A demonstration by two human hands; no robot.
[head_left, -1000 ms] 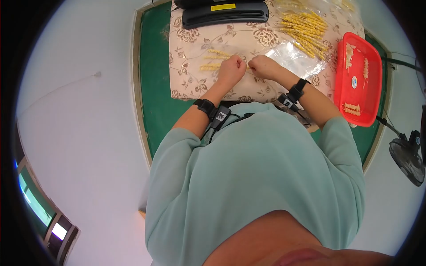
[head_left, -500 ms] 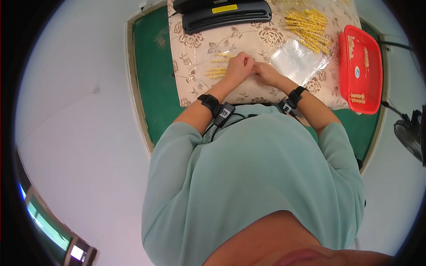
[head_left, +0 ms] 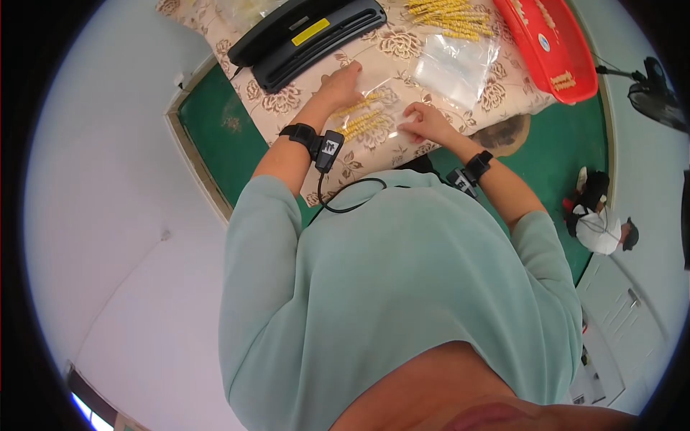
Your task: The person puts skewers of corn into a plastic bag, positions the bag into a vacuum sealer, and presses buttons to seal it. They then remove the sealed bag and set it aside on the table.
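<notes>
A clear plastic bag holding short rows of yellow, beaded-looking sticks (head_left: 363,123) lies flat on the patterned tablecloth (head_left: 399,44) between my hands. My left hand (head_left: 342,87) rests over the bag's upper left side, fingers reaching out and loosely apart; its fingertips are small and partly hidden. At the bag's right end is my right hand (head_left: 427,123), with thumb and forefinger spread and nothing visibly between them. Just beyond it lies a stack of clear flat bags (head_left: 454,70). Each wrist wears a black strap with a small device.
Behind my left hand stands a long black machine (head_left: 320,44) with a yellow label, probably a bag sealer. A pile of yellow sticks (head_left: 453,17) lies at the back. At right are a red tray (head_left: 552,61) with pale sticks, a fan (head_left: 655,93) and another person (head_left: 600,226).
My hands, close together before, have parted: the left went up and left, the right stayed by the bag's end. The view has turned, bringing another person into sight at right.
</notes>
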